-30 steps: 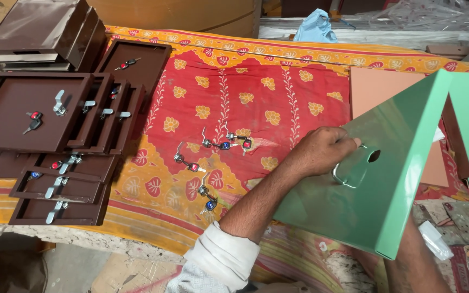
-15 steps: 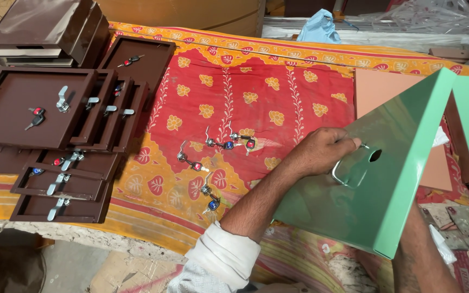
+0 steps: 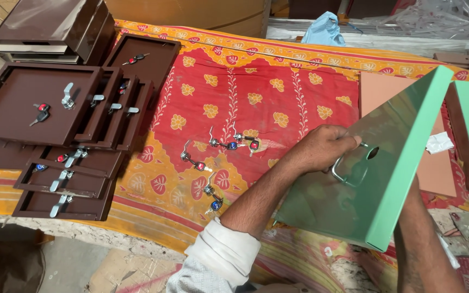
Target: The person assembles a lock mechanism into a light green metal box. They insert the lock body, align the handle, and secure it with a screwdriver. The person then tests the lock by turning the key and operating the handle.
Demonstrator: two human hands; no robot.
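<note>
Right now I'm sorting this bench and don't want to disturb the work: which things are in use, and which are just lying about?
In use:
- green metal panel, held tilted
- its metal handle
- left hand at the handle

Lying about:
- loose locks with keys on the patterned cloth
- brown trays
- blue bag

A crumpled blue plastic bag lies at the top centre; no labels, signs or screens show.
</note>
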